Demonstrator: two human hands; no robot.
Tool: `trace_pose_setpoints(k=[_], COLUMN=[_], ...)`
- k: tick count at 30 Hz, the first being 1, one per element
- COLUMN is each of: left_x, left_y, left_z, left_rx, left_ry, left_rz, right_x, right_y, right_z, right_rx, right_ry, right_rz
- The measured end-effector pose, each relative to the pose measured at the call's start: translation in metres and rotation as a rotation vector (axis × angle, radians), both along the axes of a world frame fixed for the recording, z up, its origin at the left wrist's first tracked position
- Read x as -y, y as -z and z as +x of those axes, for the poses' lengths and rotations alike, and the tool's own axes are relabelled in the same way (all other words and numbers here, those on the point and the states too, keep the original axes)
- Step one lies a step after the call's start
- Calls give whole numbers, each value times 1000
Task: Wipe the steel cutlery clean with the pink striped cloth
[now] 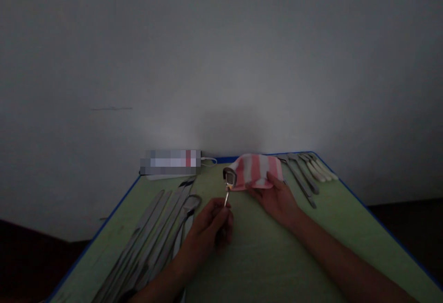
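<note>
My left hand (215,222) is closed around the thin handle of a metal utensil with a loop-shaped head (227,194), held upright over the table. The head looks open in the middle, like a peeler or bottle opener; its exact kind is unclear. To the right, my right hand (277,199) grips the near edge of a pink-and-white striped cloth (256,166). The cloth spreads out beyond the fingers toward the wall, its left edge close behind the utensil's head.
Several long metal utensils (152,233) lie side by side at the left, partly behind my left forearm. More utensils (301,178), some white-handled, lie at the back right. A blurred-out box-like object (173,162) with a white cable stands at the back left. Behind the green table (277,266) rises a wall.
</note>
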State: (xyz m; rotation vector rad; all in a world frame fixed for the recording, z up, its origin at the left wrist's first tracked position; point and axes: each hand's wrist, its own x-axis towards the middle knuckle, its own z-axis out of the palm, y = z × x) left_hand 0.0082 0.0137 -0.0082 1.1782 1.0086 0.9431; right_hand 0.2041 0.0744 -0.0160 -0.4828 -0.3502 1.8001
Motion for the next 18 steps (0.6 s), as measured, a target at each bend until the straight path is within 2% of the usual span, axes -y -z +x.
trace_pose_setpoints(k=[5,8,14,18], left_x=[-2,-2,-2,1], left_y=[-1,-3,-7,-9], left_z=[0,0,2,2], left_rx=[-114,-139,-185,-342], left_ry=[30,36,-77,-103], left_rz=[30,23,49,122], right_x=[8,14,16,15], right_y=[-8,-16,-17,-13], right_z=[-1,1,6,-2], right_rx=[26,41,186,332], right_ry=[-186,-227,-119,-7], right_rz=[85,133,149,208])
